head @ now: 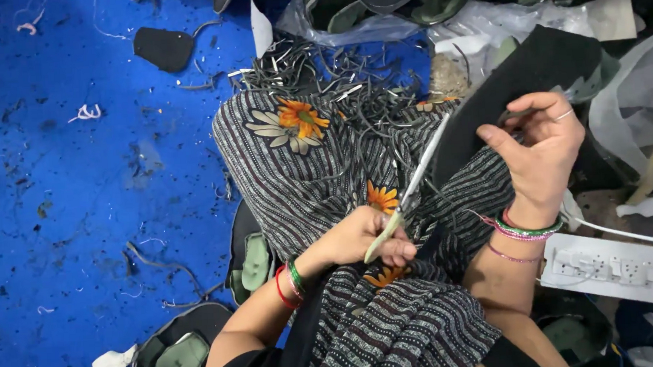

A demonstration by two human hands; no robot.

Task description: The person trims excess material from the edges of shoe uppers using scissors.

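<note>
Head view: the left hand (364, 238), low in the centre of the frame, is clenched round the pale handles of scissors (410, 190) whose blades point up and to the right. The right hand (540, 151), at centre right, pinches the edge of a black fabric piece (531, 69) — it lies over a striped, flower-printed cloth (303, 177) on the lap. Thin trimmings (312, 67) are heaped above, and the blue floor (77, 183) fills the left.

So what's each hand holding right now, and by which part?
The left hand grips pale-handled metal scissors by the handles. The right hand pinches a flat black fabric piece at its near edge.
</note>
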